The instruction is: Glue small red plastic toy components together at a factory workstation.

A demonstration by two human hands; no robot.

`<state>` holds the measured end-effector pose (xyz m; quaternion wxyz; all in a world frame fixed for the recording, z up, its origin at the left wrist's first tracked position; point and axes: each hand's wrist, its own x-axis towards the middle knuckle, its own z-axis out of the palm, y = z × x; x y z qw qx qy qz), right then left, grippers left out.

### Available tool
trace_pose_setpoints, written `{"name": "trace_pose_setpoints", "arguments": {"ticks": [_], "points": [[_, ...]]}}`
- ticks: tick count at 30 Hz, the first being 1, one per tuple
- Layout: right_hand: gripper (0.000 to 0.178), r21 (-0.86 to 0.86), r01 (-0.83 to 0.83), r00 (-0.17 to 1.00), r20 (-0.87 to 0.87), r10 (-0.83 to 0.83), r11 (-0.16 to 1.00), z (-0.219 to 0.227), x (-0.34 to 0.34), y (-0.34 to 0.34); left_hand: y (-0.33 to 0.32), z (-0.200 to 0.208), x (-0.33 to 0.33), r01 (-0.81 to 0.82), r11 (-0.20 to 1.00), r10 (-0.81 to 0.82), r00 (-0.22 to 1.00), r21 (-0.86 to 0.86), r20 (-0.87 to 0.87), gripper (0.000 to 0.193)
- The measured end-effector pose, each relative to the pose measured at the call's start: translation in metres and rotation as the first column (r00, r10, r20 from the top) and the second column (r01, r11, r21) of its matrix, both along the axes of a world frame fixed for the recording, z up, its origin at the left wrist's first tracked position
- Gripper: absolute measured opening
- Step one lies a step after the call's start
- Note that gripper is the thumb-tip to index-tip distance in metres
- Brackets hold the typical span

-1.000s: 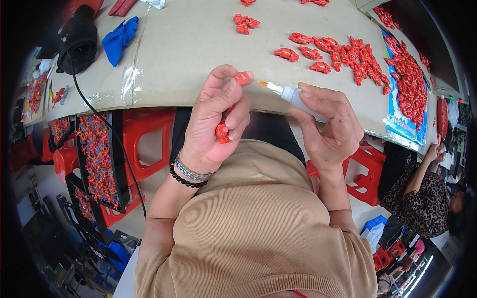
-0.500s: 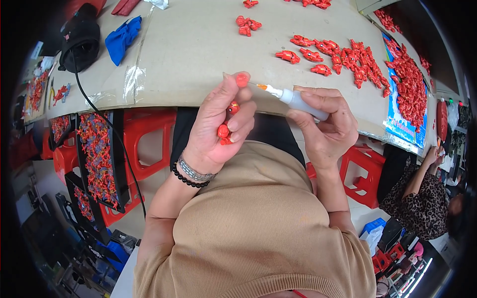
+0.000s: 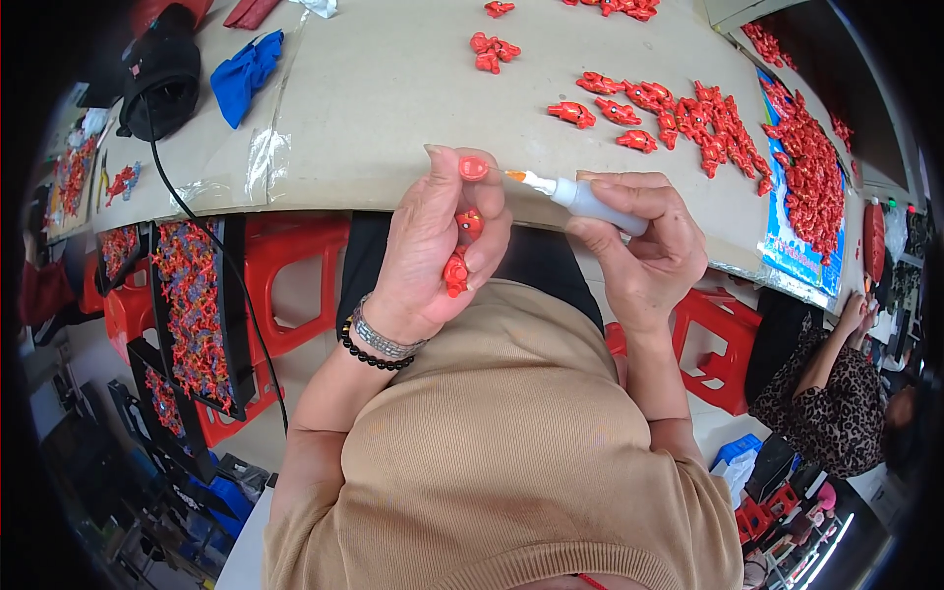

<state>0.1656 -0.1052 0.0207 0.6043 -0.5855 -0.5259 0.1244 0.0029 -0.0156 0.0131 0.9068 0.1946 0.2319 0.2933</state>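
My left hand (image 3: 425, 241) is closed round several small red plastic toy parts. A round red piece (image 3: 473, 168) is pinched between thumb and forefinger, its flat face toward the bottle. Lower down, a red toy part with an eye mark (image 3: 471, 225) and another red part (image 3: 455, 271) sit under the curled fingers. My right hand (image 3: 649, 231) grips a white squeeze bottle (image 3: 602, 207) with an orange-based thin needle tip. The tip points left at the pinched piece; whether it touches cannot be made out.
Loose red toy pieces (image 3: 710, 128) lie across the table (image 3: 393, 108), with a larger heap (image 3: 811, 187) on a blue sheet at right. A blue cloth (image 3: 244, 79) and black cap (image 3: 162, 84) are at left. Trays of red parts (image 3: 192, 305) and red stools (image 3: 295, 285) stand below.
The pinched red piece has shifted slightly left and down and turned. The parts under my left fingers have moved a little right. The bottle has barely moved.
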Motion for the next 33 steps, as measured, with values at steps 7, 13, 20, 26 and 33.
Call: {"name": "trace_pose_setpoints", "arguments": {"ticks": [7, 13, 20, 26, 33], "points": [[0.030, -0.004, 0.001, 0.999, 0.034, -0.001, 1.000, 0.0007, 0.0006, 0.0002, -0.0001, 0.0012, 0.0005, -0.008, 0.999, 0.009, 1.000, 0.034, -0.023, 0.049], [0.030, 0.028, 0.018, 1.000, 0.003, -0.018, 0.999, 0.0006, 0.0006, 0.0003, 0.0003, -0.0016, -0.0005, 0.000, 0.997, 0.003, 0.999, 0.081, -0.034, 0.049], [0.030, 0.033, 0.011, 0.997, 0.077, -0.014, 0.999, 0.0050, -0.0020, 0.0024, -0.0023, -0.0016, 0.0009, -0.017, 0.995, 0.025, 0.997, 0.103, -0.078, 0.045], [0.030, 0.025, 0.019, 0.996, 0.090, -0.021, 1.000, 0.0050, -0.0039, 0.0037, -0.0028, -0.0023, 0.0009, -0.016, 0.993, 0.025, 0.997, 0.118, -0.079, 0.043], [0.031, 0.022, 0.024, 0.992, 0.127, -0.026, 0.999, 0.0036, -0.0042, 0.0035, -0.0042, -0.0030, 0.0018, -0.026, 0.992, 0.035, 0.997, 0.121, -0.073, 0.042]]}}
